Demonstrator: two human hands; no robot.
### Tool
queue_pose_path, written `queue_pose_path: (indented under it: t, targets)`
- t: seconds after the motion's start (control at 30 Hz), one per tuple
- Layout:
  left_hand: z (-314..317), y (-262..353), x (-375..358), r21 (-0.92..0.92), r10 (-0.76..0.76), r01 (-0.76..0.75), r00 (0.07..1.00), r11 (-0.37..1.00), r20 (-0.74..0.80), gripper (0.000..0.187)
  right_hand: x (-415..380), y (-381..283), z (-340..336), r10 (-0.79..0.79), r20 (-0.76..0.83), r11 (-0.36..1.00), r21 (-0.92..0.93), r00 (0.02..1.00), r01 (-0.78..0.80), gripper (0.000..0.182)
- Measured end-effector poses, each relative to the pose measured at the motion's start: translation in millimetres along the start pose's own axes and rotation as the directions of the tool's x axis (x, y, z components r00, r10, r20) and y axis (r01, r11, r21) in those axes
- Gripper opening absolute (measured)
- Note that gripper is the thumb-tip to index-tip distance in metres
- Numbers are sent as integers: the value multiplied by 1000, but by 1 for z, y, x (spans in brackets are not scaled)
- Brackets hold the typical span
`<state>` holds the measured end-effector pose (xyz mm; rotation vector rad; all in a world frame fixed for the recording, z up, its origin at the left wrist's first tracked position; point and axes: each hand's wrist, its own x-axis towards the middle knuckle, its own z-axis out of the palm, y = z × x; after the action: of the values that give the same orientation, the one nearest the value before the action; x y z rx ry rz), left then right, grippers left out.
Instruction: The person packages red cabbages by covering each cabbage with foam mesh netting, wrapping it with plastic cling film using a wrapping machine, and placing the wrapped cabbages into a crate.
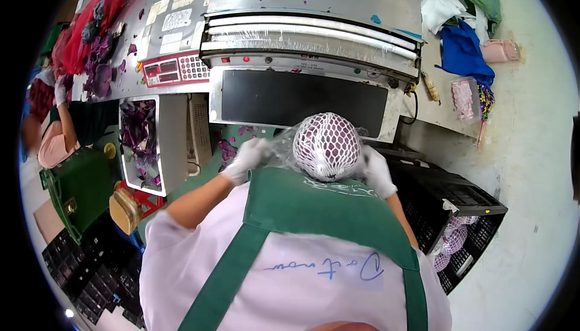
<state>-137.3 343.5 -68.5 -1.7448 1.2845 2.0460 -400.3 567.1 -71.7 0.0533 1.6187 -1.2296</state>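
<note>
A round purple cabbage (326, 144) in a white foam net is held close to my apron, in front of the wrapping machine. Clear plastic film (281, 145) lies around it and stretches out to the left. My left hand (249, 157), in a white glove, is closed on that film, a little apart from the cabbage. On the other side, my gloved right hand (377, 173) is closed against the cabbage's edge, where the film runs. Its fingertips are partly hidden behind the cabbage and slightly blurred.
The wrapping machine (305, 96) has film rollers and a dark plate. Left of it are a red scale (175, 70) and a white bin (171, 144) of purple leaves. A black crate (450, 210) with netted cabbages stands right. Another person's arm (65, 125) is at far left.
</note>
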Motion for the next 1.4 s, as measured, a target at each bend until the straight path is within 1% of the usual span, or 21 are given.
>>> queue_pose_path:
  t: [0.07, 0.13, 0.2, 0.27, 0.33, 0.4, 0.43, 0.5, 0.67, 0.7, 0.77, 0.8, 0.97, 1.03, 1.07, 1.1, 1.17, 1.23, 1.3, 1.37, 1.4]
  targets:
    - [37, 11, 27, 428, 93, -199, 962, 882, 256, 31, 30, 20, 29, 41, 58, 995, 88, 998, -46, 32]
    - [75, -4, 48, -42, 428, -484, 726, 874, 538, 28, 29, 4, 57, 281, 130, 897, 318, 951, -308, 35]
    - [94, 6, 30, -183, 369, -320, 791, 929, 488, 28, 18, -13, 60, 250, 173, 918, 269, 953, -290, 33]
    - [105, 24, 7, -453, 181, 48, 876, 890, 448, 27, 7, -5, 45, -58, 269, 983, 185, 961, 7, 31]
    - [97, 34, 8, -63, 327, -333, 839, 941, 436, 27, 7, -24, 49, -311, 221, 944, -45, 925, 328, 25]
    - [86, 80, -26, -30, 265, -299, 789, 954, 554, 31, 17, -47, 60, -495, 165, 795, -311, 853, 521, 20]
    - [86, 75, -38, -185, 281, -211, 751, 960, 598, 32, -18, -96, 78, -731, 338, 127, -786, 592, 605, 20]
    - [78, 77, -44, -362, 376, -170, 675, 917, 635, 33, -14, -116, 88, -860, 402, -136, -774, 314, 619, 24]
    - [68, 85, -30, -504, 538, -216, 502, 836, 677, 38, -73, -159, 119, -899, 398, -204, -750, 183, 629, 16]
    - [44, 128, -43, -138, 140, -54, 644, 989, 752, 62, -80, -158, 132, -906, 383, -241, -819, 182, 521, 17]
    - [21, 138, -84, -365, 204, 193, 559, 911, 804, 69, -88, -155, 141, -921, 311, -118, -798, 236, 591, 21]
    - [5, 139, -96, -414, 185, 171, 700, 894, 690, 72, -82, -141, 157, -930, 264, -77, -819, 255, 568, 20]
    - [-21, 119, -75, -451, 396, -84, 638, 888, 660, 56, -68, -112, 179, -697, 241, 522, -475, 675, 709, 23]
    - [-36, 119, -80, -182, 886, -913, 279, 364, 371, 48, -83, -105, 204, -365, 300, 925, 225, 881, 306, 22]
    - [-36, 121, -90, -245, 864, -864, 332, 439, 378, 39, -78, -102, 197, -368, 376, 926, 233, 851, 297, 23]
    - [-29, 132, -101, -54, 985, -996, 66, 76, 161, 43, -100, -109, 213, -163, 476, 958, 285, 864, 24, 28]
    - [-39, 136, -97, -290, 707, -866, 100, 409, 700, 48, -103, -89, 210, -208, 485, 957, 281, 849, 74, 27]
    - [-36, 131, -80, -229, 636, -881, 100, 414, 765, 57, -117, -106, 215, -36, 484, 865, 453, 875, -215, 31]
    - [-34, 136, -77, 7, 346, -734, 329, 679, 878, 61, -92, -67, 202, -486, 196, 869, 216, 852, 446, 25]
    - [-43, 146, -125, -132, 280, -300, 531, 945, 800, 67, -95, -72, 209, -481, -80, 810, 340, 873, 478, 22]
    - [-36, 136, -102, -125, 327, -404, 481, 906, 813, 67, -114, -70, 205, -399, -165, 774, 468, 902, 427, 23]
